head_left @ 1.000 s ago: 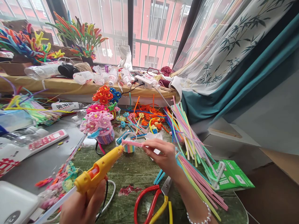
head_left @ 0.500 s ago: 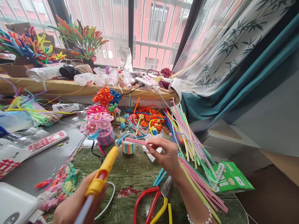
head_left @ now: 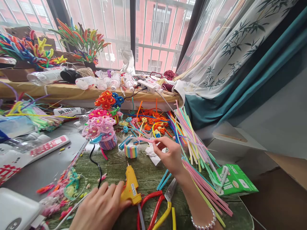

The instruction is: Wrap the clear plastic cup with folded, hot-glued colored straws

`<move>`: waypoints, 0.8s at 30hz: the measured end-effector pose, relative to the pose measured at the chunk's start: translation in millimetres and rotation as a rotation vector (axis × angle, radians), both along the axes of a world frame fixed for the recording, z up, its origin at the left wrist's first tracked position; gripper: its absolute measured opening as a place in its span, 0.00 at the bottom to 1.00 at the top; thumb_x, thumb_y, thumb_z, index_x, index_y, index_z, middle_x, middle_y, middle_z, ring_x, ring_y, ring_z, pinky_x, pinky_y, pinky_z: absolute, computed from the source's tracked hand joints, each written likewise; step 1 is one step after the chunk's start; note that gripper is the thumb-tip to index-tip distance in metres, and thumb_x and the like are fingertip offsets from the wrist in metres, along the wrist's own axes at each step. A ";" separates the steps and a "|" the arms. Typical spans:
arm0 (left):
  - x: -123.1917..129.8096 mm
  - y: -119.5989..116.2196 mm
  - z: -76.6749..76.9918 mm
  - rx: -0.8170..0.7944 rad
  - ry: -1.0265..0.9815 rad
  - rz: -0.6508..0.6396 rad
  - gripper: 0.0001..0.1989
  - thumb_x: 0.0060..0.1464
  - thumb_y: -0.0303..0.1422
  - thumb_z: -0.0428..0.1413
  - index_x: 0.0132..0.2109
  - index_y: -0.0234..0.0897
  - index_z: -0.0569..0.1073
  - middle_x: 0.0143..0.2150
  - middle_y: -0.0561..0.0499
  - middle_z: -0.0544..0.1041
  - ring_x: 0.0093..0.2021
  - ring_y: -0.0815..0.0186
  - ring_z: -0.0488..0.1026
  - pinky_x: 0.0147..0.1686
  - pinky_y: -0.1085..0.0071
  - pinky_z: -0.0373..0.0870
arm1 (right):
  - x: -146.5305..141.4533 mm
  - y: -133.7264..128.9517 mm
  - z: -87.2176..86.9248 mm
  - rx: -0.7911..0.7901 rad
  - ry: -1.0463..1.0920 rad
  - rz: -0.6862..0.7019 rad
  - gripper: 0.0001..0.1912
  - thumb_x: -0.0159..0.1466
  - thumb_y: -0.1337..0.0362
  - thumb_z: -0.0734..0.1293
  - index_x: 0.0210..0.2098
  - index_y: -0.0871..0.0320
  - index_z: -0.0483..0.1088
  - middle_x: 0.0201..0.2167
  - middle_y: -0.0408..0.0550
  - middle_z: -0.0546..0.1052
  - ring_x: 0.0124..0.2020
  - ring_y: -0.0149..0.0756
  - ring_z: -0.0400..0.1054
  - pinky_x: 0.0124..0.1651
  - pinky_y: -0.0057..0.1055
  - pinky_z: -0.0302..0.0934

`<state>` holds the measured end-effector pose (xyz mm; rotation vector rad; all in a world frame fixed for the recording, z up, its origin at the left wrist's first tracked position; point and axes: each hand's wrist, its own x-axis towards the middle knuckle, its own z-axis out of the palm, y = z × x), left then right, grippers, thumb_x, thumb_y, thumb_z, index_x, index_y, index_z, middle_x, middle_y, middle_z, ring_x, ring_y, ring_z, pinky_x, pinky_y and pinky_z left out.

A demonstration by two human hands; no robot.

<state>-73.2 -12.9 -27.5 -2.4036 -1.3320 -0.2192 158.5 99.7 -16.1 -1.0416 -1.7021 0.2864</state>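
My left hand [head_left: 102, 203] has its thumb and fingers around the handle of a yellow hot glue gun [head_left: 131, 183], which lies on its side on the table, nozzle pointing away from me. Between thumb and fingers, my right hand [head_left: 169, 155] pinches a pink pipe cleaner [head_left: 145, 139] held level. Its far end reaches over the rim of a small clear cup [head_left: 130, 151] wrapped in pastel pipe-cleaner strips. Behind this cup lies a teal packet [head_left: 124, 142]. A white paper piece [head_left: 153, 155] is beside my right hand. Red-and-yellow-handled scissors [head_left: 161, 204] lie between my forearms.
A pot of pink pipe-cleaner flowers [head_left: 107, 140] stands left of the cup. Bundled pastel pipe cleaners [head_left: 192, 137] and a green packet [head_left: 236, 180] are at the right. A black cable [head_left: 99, 166] crosses the table. Plastic bottles [head_left: 86, 82] line the windowsill.
My left hand has lowered the glue gun from beside the cup onto the table and turned it on its side. My right hand still holds the pink pipe cleaner at the cup, slightly higher.
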 end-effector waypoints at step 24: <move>22.2 120.4 36.3 0.114 -0.247 -0.049 0.13 0.63 0.29 0.50 0.30 0.38 0.72 0.28 0.51 0.77 0.32 0.61 0.68 0.34 0.66 0.59 | -5.5 2.4 -15.4 0.163 -0.448 -0.109 0.08 0.66 0.72 0.60 0.34 0.59 0.70 0.28 0.48 0.76 0.29 0.37 0.72 0.32 0.29 0.61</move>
